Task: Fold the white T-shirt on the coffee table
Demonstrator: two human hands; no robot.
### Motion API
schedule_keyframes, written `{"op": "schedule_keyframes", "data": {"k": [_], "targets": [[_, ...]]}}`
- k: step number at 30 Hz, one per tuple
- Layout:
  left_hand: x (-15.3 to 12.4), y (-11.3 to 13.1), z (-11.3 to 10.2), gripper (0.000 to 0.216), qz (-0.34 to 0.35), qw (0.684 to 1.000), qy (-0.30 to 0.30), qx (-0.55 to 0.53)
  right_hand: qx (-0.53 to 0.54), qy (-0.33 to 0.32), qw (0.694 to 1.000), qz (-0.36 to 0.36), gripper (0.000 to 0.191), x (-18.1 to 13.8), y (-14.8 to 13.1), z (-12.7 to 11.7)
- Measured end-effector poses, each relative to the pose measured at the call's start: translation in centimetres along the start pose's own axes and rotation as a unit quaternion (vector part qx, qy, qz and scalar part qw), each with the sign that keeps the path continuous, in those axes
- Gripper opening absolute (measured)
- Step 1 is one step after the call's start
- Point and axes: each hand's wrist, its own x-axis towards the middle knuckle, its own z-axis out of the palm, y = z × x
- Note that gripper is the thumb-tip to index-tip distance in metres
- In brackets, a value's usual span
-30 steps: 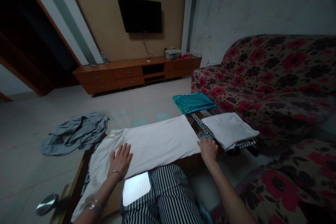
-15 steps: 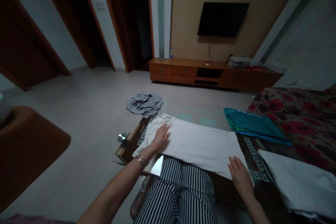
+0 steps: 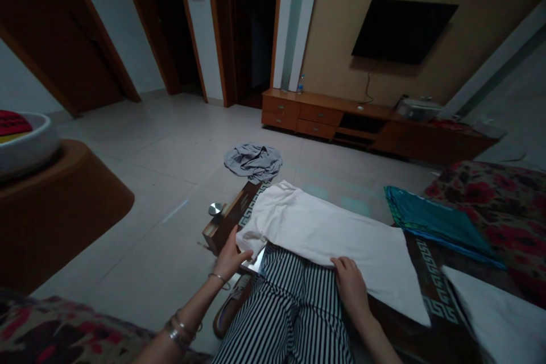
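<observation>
White cloth [image 3: 333, 233]: on low table [image 3: 435, 284], long axis left to right, right end slanting nearer | left hand [image 3: 232, 255]: by crumpled left end, thumb and fingers around edge, pinch unclear | right hand [image 3: 350, 284]: touching near long edge, grasp unclear

Black television [image 3: 403, 31] above wooden cabinet [image 3: 403, 139]

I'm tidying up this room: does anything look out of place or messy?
Yes: the gray cloth lies crumpled beyond the white cloth, unlike the folded teal fabric at right. The white cloth's left end looks rumpled at the left hand, while the rest lies flatter.
</observation>
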Motion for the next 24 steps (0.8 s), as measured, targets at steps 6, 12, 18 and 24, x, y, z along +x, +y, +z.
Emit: {"op": "schedule_keyframes", "data": {"k": [6,12,18,24], "targets": [[7.3,6.7,-1.9,0.046,0.047,0.998,0.029,0.019,0.02,0.01,1.0,-0.002,0.039,0.4,0.4,-0.7],[12.2,13.6,-9.1,0.026,0.242,0.948,0.082,0.192,0.079,0.032,0.996,-0.003,0.04,-0.1,1.0,-0.2],[10.0,5.9,-10.4,0.022,0.223,0.909,0.0,0.353,0.1,0.028,0.995,-0.003,0.038,-0.6,2.0,-0.2],[8.3,-2.9,-10.0,0.023,0.126,0.938,0.011,0.322,0.106,-0.064,0.992,-0.006,0.035,0.1,2.3,-1.8]]}}
